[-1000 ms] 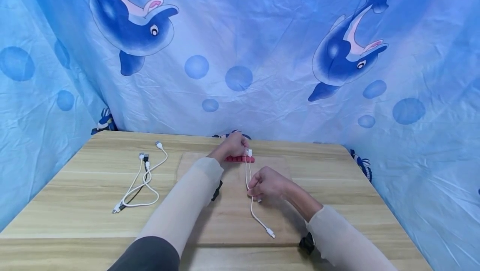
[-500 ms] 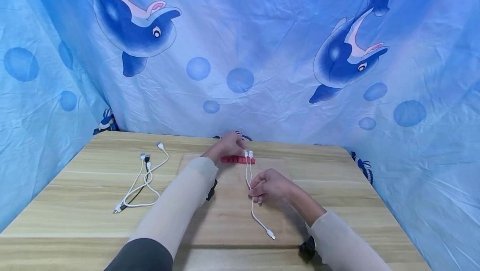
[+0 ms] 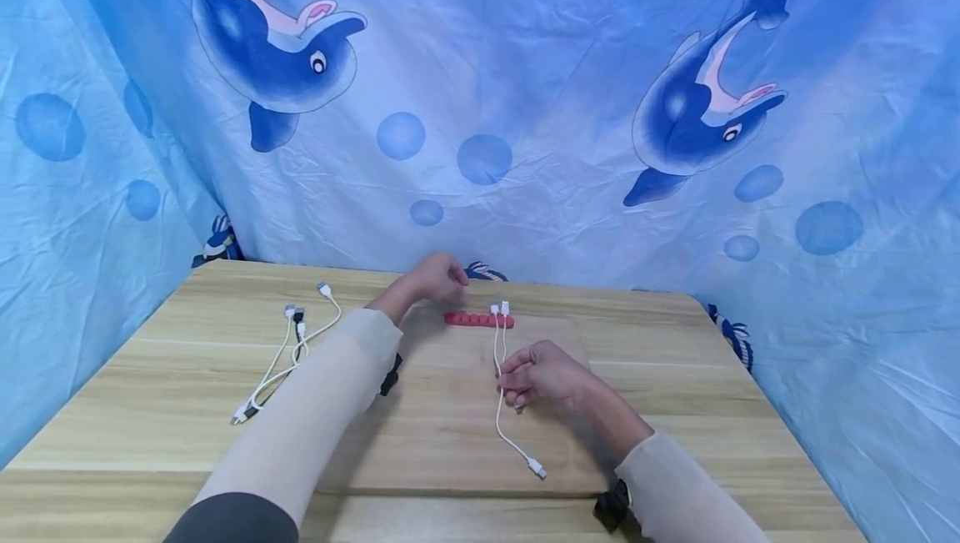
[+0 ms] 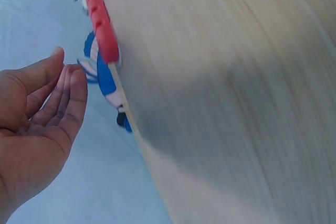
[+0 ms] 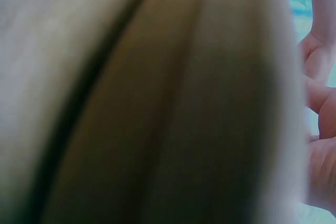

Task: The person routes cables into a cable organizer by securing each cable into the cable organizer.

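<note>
A red cable holder strip (image 3: 468, 319) with notches lies toward the back of the wooden board. Two white USB plugs stand side by side at its right end, their cables running toward me. My right hand (image 3: 543, 372) pinches a white charging cable (image 3: 501, 426) between thumb and fingers, and the cable's near connector (image 3: 536, 468) rests on the board. A second small connector shows just under those fingers. Left of the strip, my left hand (image 3: 435, 278) hovers with loosely bent fingers; in the left wrist view nothing is between the thumb and fingers (image 4: 76, 95).
Several more cables, white and black, lie in a loose tangle (image 3: 258, 380) on the table's left side. The thin wooden board (image 3: 442, 443) sits on the wood-grain table (image 3: 675, 359). A blue dolphin-print curtain (image 3: 555, 218) hangs behind the table and on both sides.
My left hand has come away from the plugs at the strip and moved left, uncovering the strip. The right hand stays nearly in place, still pinching the cable.
</note>
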{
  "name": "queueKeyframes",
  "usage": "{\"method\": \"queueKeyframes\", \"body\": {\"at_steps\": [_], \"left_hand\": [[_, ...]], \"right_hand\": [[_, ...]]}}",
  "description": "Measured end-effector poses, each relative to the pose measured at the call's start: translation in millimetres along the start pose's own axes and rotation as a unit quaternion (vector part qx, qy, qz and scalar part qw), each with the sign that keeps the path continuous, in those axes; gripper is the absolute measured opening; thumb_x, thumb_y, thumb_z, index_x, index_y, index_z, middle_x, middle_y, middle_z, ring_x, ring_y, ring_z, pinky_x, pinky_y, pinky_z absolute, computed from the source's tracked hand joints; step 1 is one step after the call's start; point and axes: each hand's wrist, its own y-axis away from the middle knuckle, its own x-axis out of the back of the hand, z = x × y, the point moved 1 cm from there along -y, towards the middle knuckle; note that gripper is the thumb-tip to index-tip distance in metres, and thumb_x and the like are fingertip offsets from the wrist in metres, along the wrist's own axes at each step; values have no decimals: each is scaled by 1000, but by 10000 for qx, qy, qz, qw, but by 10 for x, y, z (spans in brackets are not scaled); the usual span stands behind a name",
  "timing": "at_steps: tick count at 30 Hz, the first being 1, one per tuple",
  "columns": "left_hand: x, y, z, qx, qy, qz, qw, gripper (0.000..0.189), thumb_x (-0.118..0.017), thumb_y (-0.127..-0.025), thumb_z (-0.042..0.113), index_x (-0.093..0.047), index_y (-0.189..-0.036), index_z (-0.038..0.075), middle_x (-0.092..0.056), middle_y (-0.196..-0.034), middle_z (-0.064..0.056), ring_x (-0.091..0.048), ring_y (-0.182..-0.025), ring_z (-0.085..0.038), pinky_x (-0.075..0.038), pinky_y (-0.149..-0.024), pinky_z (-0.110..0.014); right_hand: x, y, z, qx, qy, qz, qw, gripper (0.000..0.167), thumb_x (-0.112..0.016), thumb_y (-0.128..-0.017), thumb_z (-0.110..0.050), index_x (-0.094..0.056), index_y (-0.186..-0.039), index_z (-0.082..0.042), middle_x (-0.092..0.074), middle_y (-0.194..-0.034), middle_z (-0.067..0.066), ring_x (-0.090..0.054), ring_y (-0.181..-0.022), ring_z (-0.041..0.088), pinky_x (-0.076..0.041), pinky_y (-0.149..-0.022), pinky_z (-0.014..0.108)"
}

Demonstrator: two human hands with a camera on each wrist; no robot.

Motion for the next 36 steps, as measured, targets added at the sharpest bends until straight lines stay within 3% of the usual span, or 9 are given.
{"method": "queueKeyframes", "body": {"at_steps": [7,13,24,30,36], "left_hand": [[194,147,-139,-27,-92,107,9999,28,-75,-88,6,-72,-114,-5,-73,-110,-16,-66,-103,-30,-54,-95,-42],[378,269,-341,24,-138,263,9996,25,-75,-88,7,-74,-110,-3,-74,-107,-16,-68,-101,-31,-54,-95,-44],[668,613,-765,115,-94,447,9989,25,-70,-90,5,-71,-108,-11,-74,-97,-18,-68,-93,-28,-56,-83,-38],[831,789,-982,312,-41,485,9983,24,-69,-93,4,-69,-111,-12,-73,-96,-17,-68,-86,-24,-56,-74,-34],[971,995,-1220,527,-281,572,9966,28,-70,-94,9,-69,-114,-10,-73,-100,-17,-68,-94,-29,-56,-80,-37]], "right_hand": [[-15,6,-3,-59,-56,144,9999,23,-68,-92,6,-61,-113,13,-72,-81,14,-68,-65,16,-59,-65,28],[-3,-8,23,-101,-105,252,9996,24,-68,-91,6,-61,-113,12,-73,-82,14,-68,-65,15,-59,-64,28],[0,-8,18,-77,-98,205,9997,21,-68,-93,4,-64,-111,13,-73,-82,13,-69,-65,14,-59,-64,27],[12,-33,30,-68,-117,198,9997,20,-68,-93,3,-64,-111,13,-73,-82,13,-69,-65,14,-60,-64,27],[17,-53,41,-137,-127,198,9996,18,-68,-94,3,-65,-110,11,-73,-82,13,-69,-65,14,-60,-64,27]]}}
